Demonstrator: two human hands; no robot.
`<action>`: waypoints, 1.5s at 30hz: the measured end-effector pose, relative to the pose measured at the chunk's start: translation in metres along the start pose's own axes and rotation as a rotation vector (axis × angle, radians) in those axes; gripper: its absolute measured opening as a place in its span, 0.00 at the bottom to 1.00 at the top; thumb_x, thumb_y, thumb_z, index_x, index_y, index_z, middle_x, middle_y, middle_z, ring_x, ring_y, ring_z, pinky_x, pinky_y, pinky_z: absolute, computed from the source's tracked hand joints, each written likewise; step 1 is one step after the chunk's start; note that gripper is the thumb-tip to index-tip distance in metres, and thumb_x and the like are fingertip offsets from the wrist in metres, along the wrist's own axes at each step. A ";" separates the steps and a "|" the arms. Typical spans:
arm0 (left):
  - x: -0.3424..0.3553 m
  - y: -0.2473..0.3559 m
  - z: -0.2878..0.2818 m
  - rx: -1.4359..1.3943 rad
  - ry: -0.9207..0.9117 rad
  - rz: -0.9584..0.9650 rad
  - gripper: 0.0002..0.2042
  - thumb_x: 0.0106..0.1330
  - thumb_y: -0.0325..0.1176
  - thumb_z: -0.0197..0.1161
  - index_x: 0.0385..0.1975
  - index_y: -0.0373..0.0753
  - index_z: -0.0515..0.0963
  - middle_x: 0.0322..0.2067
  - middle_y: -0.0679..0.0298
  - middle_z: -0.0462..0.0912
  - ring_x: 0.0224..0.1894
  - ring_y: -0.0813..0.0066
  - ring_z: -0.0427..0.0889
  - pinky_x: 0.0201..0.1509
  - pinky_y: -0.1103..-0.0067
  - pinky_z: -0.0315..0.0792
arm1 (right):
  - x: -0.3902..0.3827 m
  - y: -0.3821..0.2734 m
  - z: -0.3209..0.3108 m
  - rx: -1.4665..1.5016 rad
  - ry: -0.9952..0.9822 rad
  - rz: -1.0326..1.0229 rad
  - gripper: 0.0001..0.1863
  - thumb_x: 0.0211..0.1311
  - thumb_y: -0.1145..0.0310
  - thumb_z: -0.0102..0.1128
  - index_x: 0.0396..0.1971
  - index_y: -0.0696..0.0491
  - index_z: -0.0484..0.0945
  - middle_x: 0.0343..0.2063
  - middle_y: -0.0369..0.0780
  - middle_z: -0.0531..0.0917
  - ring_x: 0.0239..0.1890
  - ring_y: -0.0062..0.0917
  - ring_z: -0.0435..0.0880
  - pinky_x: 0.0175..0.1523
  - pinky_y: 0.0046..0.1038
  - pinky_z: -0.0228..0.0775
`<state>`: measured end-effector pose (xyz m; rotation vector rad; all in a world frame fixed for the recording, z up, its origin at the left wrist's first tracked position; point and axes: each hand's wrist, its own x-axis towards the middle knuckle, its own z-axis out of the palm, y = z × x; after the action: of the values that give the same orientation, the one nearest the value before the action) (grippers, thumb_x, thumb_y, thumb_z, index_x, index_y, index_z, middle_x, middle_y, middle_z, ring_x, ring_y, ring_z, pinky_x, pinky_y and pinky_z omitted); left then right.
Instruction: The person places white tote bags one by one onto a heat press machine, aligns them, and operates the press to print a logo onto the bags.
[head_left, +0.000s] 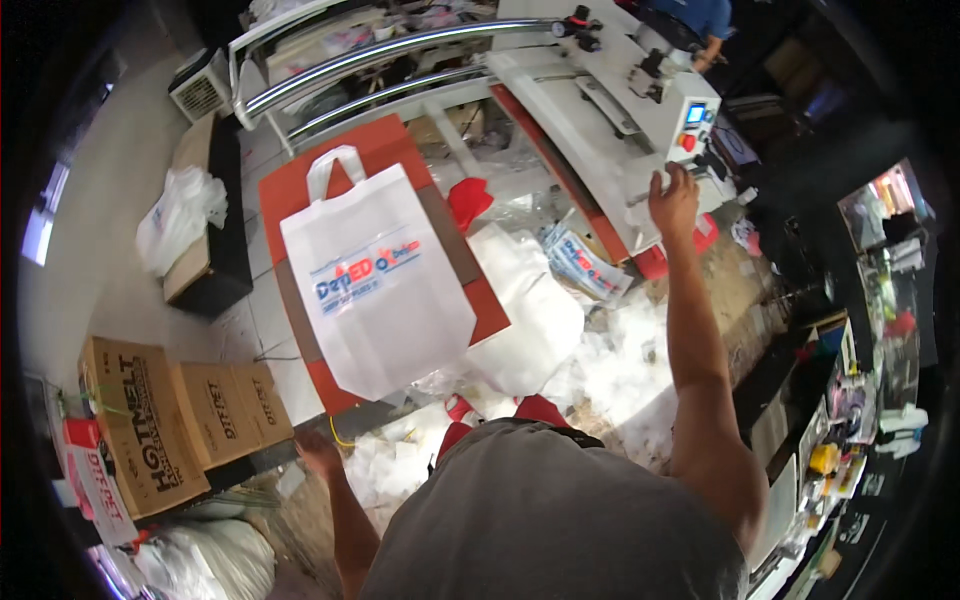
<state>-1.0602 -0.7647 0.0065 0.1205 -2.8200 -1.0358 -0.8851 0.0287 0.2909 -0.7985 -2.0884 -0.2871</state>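
A white tote bag (390, 325) with blue and red print lies flat on the red platen (280, 210) of a heat press. Its handles point away from me. My right hand (675, 200) is raised at the right side of the press, just below its white control box (698, 112) with a small screen and a red button. Its fingers are bent and apart, and nothing shows in them. Low at the left, my left hand (318, 455) hangs near the cardboard boxes (145, 420), loosely open and holding nothing I can see.
A second red-edged platen (560, 170) sits under the white machine frame. White bags (525, 310) and loose white material (620, 370) lie before me. Chrome rails (400, 62) cross the back. A cluttered shelf (825, 460) stands right. Another person (690, 25) is at the far right.
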 end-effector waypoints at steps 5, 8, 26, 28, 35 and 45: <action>-0.088 -0.079 0.001 0.207 -0.415 -0.128 0.10 0.67 0.34 0.59 0.39 0.36 0.83 0.42 0.48 0.85 0.44 0.47 0.83 0.51 0.62 0.77 | 0.029 0.090 0.044 -0.114 -0.389 0.069 0.25 0.70 0.49 0.50 0.40 0.59 0.81 0.45 0.53 0.83 0.50 0.52 0.81 0.57 0.50 0.72; -0.121 -0.101 0.001 0.223 -0.655 -0.066 0.09 0.65 0.34 0.59 0.32 0.36 0.82 0.36 0.51 0.86 0.41 0.56 0.85 0.47 0.68 0.77 | 0.028 0.087 0.055 -0.122 -0.347 0.087 0.24 0.69 0.50 0.50 0.39 0.59 0.82 0.44 0.55 0.83 0.51 0.53 0.81 0.57 0.50 0.72; -0.166 -0.034 0.090 0.215 -0.593 0.108 0.10 0.67 0.39 0.54 0.32 0.41 0.80 0.33 0.52 0.84 0.41 0.49 0.84 0.46 0.61 0.78 | -0.003 -0.089 -0.055 0.297 -0.253 -0.348 0.13 0.60 0.58 0.69 0.38 0.51 0.84 0.36 0.41 0.86 0.44 0.41 0.83 0.54 0.42 0.67; -0.184 0.001 0.095 0.199 -0.598 0.096 0.14 0.67 0.43 0.57 0.40 0.41 0.81 0.38 0.49 0.86 0.45 0.48 0.85 0.51 0.62 0.79 | 0.001 -0.097 -0.053 0.580 -0.429 -0.429 0.11 0.62 0.62 0.68 0.38 0.51 0.84 0.37 0.42 0.86 0.44 0.42 0.82 0.54 0.43 0.69; -0.310 0.100 0.106 0.059 -0.459 -0.358 0.16 0.67 0.45 0.57 0.40 0.40 0.82 0.39 0.46 0.86 0.46 0.45 0.85 0.51 0.62 0.79 | 0.000 -0.148 -0.023 1.044 -0.536 -0.782 0.10 0.67 0.68 0.60 0.44 0.53 0.82 0.37 0.42 0.87 0.41 0.37 0.85 0.51 0.40 0.71; -0.572 0.106 0.131 0.065 -0.572 -0.894 0.13 0.65 0.41 0.54 0.36 0.42 0.83 0.45 0.47 0.84 0.48 0.47 0.83 0.53 0.62 0.78 | -0.035 -0.267 -0.025 1.087 -0.484 -0.967 0.14 0.69 0.68 0.55 0.50 0.55 0.80 0.38 0.46 0.87 0.43 0.42 0.85 0.49 0.44 0.72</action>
<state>-0.5182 -0.5307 -0.0800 1.4002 -3.3543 -1.2567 -1.0236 -0.2036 0.2998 0.8835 -2.4530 0.5795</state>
